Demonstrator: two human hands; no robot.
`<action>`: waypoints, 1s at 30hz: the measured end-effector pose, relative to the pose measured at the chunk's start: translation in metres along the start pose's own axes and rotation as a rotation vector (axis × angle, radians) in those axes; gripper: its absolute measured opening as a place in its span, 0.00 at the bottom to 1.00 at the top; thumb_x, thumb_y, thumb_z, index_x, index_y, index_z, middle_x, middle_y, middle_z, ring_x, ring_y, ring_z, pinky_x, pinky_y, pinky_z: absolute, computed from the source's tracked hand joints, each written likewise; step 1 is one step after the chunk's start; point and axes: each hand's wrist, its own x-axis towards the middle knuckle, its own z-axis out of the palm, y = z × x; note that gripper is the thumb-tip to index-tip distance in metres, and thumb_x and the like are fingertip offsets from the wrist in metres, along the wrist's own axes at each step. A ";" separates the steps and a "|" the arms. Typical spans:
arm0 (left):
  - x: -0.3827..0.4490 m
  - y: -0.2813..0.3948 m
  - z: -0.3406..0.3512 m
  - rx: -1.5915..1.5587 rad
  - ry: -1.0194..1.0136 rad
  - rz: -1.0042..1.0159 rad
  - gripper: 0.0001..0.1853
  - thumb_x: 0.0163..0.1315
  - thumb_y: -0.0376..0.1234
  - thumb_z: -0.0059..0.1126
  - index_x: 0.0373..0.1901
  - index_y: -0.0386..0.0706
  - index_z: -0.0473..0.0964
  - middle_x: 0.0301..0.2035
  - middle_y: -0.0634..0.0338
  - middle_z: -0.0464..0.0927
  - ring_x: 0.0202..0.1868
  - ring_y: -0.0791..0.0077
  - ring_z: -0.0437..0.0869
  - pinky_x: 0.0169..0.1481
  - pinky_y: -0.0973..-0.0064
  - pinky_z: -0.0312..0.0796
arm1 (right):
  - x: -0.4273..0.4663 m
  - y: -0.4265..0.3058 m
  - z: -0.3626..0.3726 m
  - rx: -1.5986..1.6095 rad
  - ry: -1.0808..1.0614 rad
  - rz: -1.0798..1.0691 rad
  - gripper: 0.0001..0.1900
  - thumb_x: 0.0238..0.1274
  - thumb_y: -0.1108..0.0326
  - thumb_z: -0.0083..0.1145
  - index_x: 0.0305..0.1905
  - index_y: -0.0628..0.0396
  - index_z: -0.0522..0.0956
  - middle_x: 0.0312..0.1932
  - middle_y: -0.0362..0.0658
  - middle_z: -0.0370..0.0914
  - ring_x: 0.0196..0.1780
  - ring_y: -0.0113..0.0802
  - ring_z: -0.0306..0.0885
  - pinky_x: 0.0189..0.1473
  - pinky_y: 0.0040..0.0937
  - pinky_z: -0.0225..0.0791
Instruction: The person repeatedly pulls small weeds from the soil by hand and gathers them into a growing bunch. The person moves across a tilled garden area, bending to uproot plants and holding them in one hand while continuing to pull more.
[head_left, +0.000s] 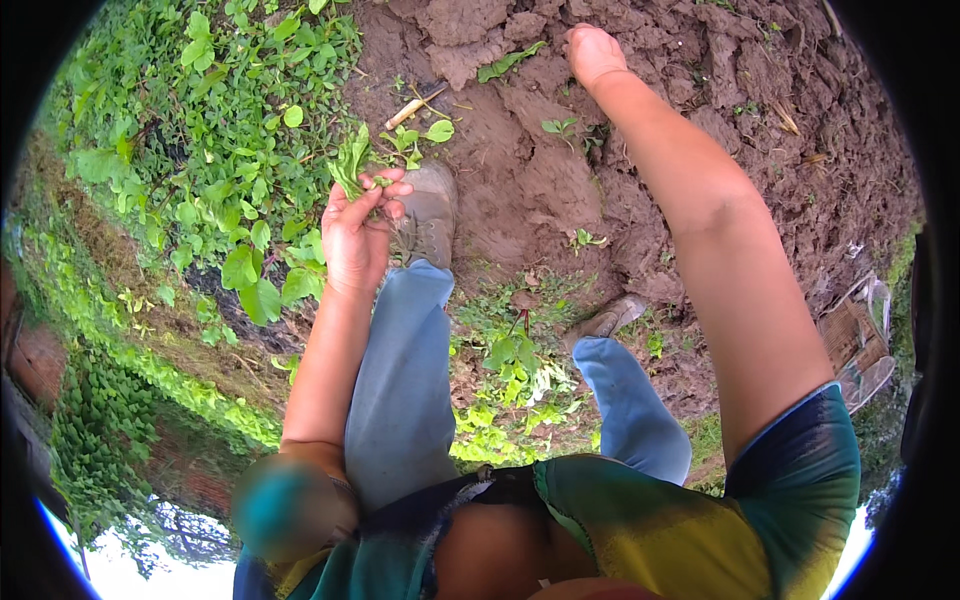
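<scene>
Above my left shoe, my left hand (362, 221) pinches a small bunch of green leaves (349, 161) between thumb and fingers. Out over the brown soil (517, 176) stretches my right arm. My right hand (594, 52) is curled at the far side, and its fingertips are mostly hidden behind the hand. To its left, a single long green leaf (510, 63) lies on the dirt. A small seedling (559, 127) grows just nearer to me than that hand.
Dense low green plants (217, 150) fill the left side. A pale broken stalk (409, 109) lies beyond my left shoe (430, 214). More weeds (517, 360) grow between my legs. A crate-like container (855, 337) sits at the right edge, and rough clods (457, 34) lie ahead.
</scene>
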 end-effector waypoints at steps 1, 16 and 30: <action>0.001 0.001 0.003 0.001 -0.019 0.014 0.06 0.65 0.20 0.46 0.39 0.38 0.69 0.46 0.38 0.80 0.42 0.57 0.86 0.38 0.70 0.73 | 0.002 -0.002 -0.001 -0.024 0.014 -0.027 0.08 0.59 0.69 0.56 0.40 0.53 0.84 0.50 0.45 0.80 0.53 0.49 0.79 0.57 0.41 0.73; 0.000 0.000 0.016 0.037 -0.071 0.000 0.06 0.67 0.21 0.47 0.41 0.39 0.70 0.48 0.42 0.80 0.44 0.60 0.86 0.43 0.70 0.74 | 0.006 -0.011 -0.013 0.087 -0.040 0.081 0.11 0.60 0.71 0.54 0.45 0.50 0.83 0.51 0.50 0.81 0.55 0.55 0.78 0.58 0.44 0.73; -0.048 -0.022 0.080 0.169 -0.373 -0.108 0.12 0.75 0.37 0.48 0.51 0.41 0.74 0.54 0.45 0.78 0.59 0.52 0.79 0.60 0.60 0.74 | -0.273 -0.060 -0.102 1.252 -0.173 0.181 0.18 0.68 0.59 0.59 0.53 0.61 0.79 0.46 0.49 0.81 0.43 0.39 0.80 0.46 0.34 0.76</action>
